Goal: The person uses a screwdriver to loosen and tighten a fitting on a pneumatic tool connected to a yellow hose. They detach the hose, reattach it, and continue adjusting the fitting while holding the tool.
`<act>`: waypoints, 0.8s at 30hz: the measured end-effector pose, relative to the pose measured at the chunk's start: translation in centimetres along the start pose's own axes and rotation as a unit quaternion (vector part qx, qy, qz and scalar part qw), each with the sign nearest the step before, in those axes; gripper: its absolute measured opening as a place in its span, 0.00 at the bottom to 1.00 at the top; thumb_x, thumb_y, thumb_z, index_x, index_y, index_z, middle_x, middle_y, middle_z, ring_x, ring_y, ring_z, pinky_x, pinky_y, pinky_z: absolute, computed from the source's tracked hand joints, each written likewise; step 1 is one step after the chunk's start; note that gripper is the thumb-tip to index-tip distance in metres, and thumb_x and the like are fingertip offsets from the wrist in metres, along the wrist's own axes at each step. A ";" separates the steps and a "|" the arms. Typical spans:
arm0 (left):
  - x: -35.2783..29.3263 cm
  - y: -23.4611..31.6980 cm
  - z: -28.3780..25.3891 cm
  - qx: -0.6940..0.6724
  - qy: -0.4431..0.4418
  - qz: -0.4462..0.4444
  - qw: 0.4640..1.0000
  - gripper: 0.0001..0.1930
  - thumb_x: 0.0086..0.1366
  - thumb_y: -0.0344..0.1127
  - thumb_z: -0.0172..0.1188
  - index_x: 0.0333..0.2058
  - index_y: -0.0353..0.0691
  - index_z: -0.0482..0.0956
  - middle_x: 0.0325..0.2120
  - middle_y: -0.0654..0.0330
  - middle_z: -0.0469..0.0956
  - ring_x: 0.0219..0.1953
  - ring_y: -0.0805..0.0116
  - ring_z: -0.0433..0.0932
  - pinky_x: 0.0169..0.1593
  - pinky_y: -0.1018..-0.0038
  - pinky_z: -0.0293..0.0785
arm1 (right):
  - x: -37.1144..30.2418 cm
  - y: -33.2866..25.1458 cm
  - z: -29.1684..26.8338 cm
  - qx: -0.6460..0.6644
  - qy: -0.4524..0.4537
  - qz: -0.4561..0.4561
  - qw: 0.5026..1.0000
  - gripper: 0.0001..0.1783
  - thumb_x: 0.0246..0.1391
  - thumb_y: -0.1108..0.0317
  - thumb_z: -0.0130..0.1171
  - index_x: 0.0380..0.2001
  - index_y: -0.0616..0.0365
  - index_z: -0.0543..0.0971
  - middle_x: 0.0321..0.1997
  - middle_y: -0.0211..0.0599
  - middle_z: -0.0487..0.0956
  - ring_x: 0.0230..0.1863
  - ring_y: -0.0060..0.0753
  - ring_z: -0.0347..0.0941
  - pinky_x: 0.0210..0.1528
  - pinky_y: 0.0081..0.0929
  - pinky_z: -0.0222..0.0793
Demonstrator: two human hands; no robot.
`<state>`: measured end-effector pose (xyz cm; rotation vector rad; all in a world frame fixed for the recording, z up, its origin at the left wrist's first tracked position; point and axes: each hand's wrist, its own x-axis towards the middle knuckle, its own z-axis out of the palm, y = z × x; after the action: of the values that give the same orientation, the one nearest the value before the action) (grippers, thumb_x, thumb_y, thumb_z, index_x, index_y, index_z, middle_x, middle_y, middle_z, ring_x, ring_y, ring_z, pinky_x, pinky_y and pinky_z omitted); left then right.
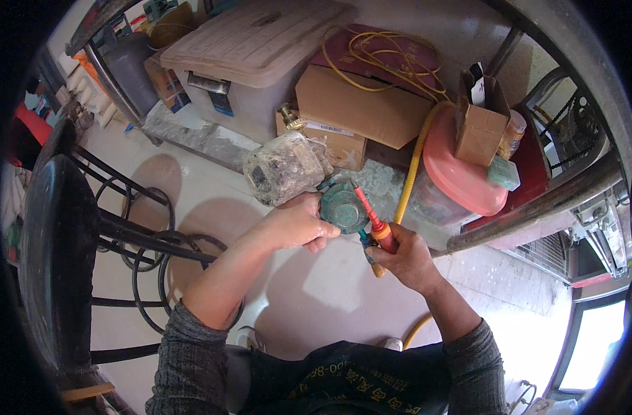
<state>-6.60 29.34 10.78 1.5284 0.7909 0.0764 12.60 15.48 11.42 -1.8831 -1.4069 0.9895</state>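
Observation:
My left hand (299,223) is closed on the edge of a round green gas regulator (344,209), with the thumb across its near side. In my right hand (411,259) is a screwdriver (377,225) with a red shaft and a red and yellow handle. Its shaft points away from me, along the right side of the regulator. A small blue-green fitting sticks out of the regulator toward my right fingers, where a short yellow piece (378,270) also shows; whether those fingers grip it too is hidden. Just beyond my left hand stands a dusty grey block-shaped object (285,166).
A brass valve (290,119) stands behind the block. Farther back are a lidded plastic bin (240,104), cardboard (364,104) and a pink-lidded tub (461,166). A yellow corrugated hose (414,166) runs beside the tub. Black stools (57,256) and a coiled black hose (140,277) lie left.

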 end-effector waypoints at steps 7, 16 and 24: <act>-0.1 0.5 0.3 0.041 0.004 -0.016 0.999 0.14 0.54 0.34 0.61 0.36 0.32 0.71 0.19 0.59 0.76 0.19 0.72 0.75 0.24 0.75 0.72 | -0.1 0.5 0.3 0.004 0.019 -0.021 1.000 0.16 0.48 0.61 0.61 0.32 0.63 0.74 0.18 0.37 0.71 0.21 0.26 0.67 0.27 0.30 0.66; 0.3 0.3 0.9 0.032 -0.012 -0.012 0.999 0.17 0.54 0.34 0.60 0.39 0.31 0.68 0.20 0.58 0.75 0.19 0.72 0.74 0.24 0.74 0.72 | 0.1 0.9 0.8 -0.010 0.059 -0.021 0.998 0.16 0.47 0.62 0.61 0.37 0.61 0.74 0.20 0.38 0.73 0.22 0.27 0.68 0.29 0.29 0.67; 1.1 -1.3 1.3 0.022 0.057 0.077 0.995 0.13 0.56 0.28 0.59 0.40 0.34 0.69 0.25 0.61 0.76 0.25 0.72 0.76 0.31 0.73 0.75 | 0.8 1.5 0.8 0.082 0.049 0.004 0.995 0.20 0.46 0.66 0.65 0.42 0.61 0.74 0.26 0.32 0.75 0.27 0.22 0.69 0.33 0.24 0.69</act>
<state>-5.67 28.71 8.94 1.6357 0.7676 0.2643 12.81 15.85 9.60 -1.7919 -1.2241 0.9721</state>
